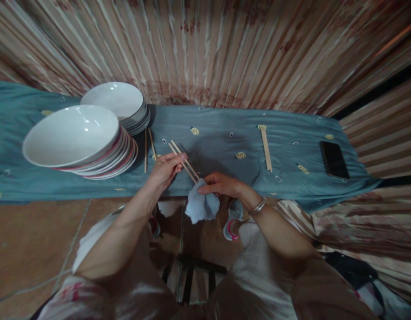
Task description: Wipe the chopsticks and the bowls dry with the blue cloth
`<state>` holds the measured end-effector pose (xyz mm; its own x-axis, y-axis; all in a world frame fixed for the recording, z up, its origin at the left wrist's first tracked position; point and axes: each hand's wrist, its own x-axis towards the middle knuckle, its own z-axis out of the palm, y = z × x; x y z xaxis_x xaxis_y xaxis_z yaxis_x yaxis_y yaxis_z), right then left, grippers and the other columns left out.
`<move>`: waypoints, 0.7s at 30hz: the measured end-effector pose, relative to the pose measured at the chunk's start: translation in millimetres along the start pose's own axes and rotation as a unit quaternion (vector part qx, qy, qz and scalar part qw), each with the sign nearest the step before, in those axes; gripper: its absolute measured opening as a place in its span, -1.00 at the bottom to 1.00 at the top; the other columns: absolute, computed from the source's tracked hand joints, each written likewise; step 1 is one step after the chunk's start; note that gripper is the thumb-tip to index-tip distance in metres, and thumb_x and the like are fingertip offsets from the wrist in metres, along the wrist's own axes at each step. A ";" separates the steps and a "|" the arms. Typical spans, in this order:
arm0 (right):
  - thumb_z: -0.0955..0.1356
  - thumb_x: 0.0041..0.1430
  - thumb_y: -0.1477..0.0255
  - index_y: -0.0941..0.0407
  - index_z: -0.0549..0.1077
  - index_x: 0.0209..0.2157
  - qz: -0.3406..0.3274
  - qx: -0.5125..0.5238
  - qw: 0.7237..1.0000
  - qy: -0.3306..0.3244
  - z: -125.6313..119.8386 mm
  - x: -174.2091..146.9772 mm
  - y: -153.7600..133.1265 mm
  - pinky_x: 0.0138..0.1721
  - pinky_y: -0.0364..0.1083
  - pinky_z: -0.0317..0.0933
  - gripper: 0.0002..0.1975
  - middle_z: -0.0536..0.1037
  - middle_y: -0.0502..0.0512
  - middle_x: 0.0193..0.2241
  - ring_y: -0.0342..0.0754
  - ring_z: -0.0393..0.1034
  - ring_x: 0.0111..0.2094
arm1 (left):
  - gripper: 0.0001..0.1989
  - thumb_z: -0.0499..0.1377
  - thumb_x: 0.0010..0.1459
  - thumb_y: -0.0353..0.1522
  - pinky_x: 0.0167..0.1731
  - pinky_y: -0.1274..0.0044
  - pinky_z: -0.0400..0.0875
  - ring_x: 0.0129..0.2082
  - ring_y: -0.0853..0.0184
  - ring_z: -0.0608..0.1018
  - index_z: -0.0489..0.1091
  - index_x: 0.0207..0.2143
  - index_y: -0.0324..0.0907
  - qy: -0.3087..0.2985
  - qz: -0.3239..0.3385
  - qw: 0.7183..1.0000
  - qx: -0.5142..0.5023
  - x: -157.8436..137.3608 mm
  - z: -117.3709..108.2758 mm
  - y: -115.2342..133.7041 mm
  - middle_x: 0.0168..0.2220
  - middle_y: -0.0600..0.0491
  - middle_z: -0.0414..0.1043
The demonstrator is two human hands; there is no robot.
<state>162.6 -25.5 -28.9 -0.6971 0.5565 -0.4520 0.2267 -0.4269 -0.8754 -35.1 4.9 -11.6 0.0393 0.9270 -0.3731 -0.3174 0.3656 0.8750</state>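
A pair of chopsticks (191,168) is held in the air over the near part of the table, between the fingers of both hands. Its long axis runs obliquely: the bare ends point away from the person and to the left, past the left fingertips, while the other ends point back and to the right, into the cloth (202,203) at the right fingers. The two sticks lie side by side, close to parallel. The left hand (168,168) pinches them narrowly between thumb and fingers, short of the bare ends. The right hand (221,184) has thumb and fingers closed on the pale cloth, which hangs below them and covers the near ends; whether it goes fully around them cannot be told. A bracelet (258,206) sits at the right wrist. Just left of the left fingers, two loose chopsticks (145,152) lie on the patterned tablecloth (221,126), converging at their far ends. Farther left stands a stack of large bowls (72,138), with a stack of smaller dishes (117,100) behind it. Right of the right fingers, a bundle of chopsticks (266,150) points away, its far end slightly left. Well beyond lies a dark phone (334,159). Ahead of both hands hangs a pleated curtain (198,53).
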 end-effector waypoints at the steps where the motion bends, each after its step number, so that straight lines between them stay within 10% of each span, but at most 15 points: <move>1: 0.50 -0.10 0.08 0.21 0.54 -0.36 0.001 -0.001 1.000 -0.004 -0.2 0.1 0.4 -0.58 -0.23 0.03 -0.54 0.49 -0.07 -0.57 -0.26 0.25 -0.58 | -0.80 0.45 -0.24 -0.40 -0.73 0.74 0.20 -0.73 0.62 0.28 0.48 -0.60 -0.26 0.003 0.002 1.000 0.000 0.1 -0.3 1.0 -0.69 0.16 0.37; 21: 0.48 -0.05 0.08 0.20 0.52 -0.40 -0.018 -0.016 0.999 0.035 4.5 2.9 -0.5 -0.60 -0.21 -0.09 -0.58 0.35 -0.14 -0.65 -0.29 0.07 -0.63 | -0.72 0.45 -0.31 -0.33 -0.74 0.69 0.08 -0.75 0.60 0.22 0.42 -0.63 -0.24 0.006 0.017 1.000 0.023 -0.4 10.9 -17.1 -0.72 0.22 0.28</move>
<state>157.4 -26.9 -29.0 -0.6567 0.6198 -0.4297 0.2244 -0.3833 -0.8959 -19.4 -0.8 -23.1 0.0176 0.9380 -0.3461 -0.2741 0.3374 0.9006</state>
